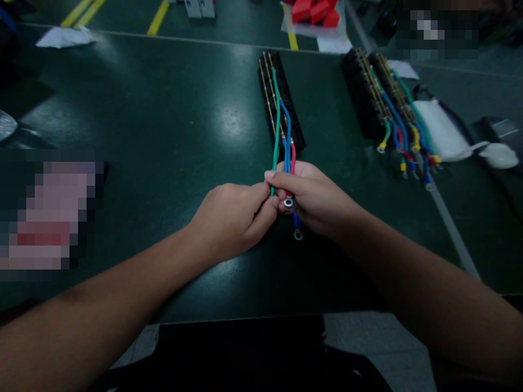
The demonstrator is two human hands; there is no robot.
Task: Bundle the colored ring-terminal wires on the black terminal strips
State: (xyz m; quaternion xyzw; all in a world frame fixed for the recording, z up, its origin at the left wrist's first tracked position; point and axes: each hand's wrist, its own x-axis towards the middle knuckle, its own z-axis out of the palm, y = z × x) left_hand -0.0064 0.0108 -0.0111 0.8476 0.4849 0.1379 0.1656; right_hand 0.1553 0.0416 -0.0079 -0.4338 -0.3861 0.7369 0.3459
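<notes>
A long black terminal block with brass-coloured strips lies lengthwise in front of me. From it run a green wire, blue wires and a red wire toward my hands. My left hand pinches the green wire near its lower end, which its fingers hide. Wrapped around the wire bundle, my right hand has its thumb across the wires and touches the green one too. Below its fingers hang a ring terminal and another with a blue sleeve.
Two similar wired blocks stand at the right, their ring-ended wires facing me. Beside them are a white packet and a dark cable. Red parts lie in a bag at the back. White paper rests back left; a pixelated object is at left.
</notes>
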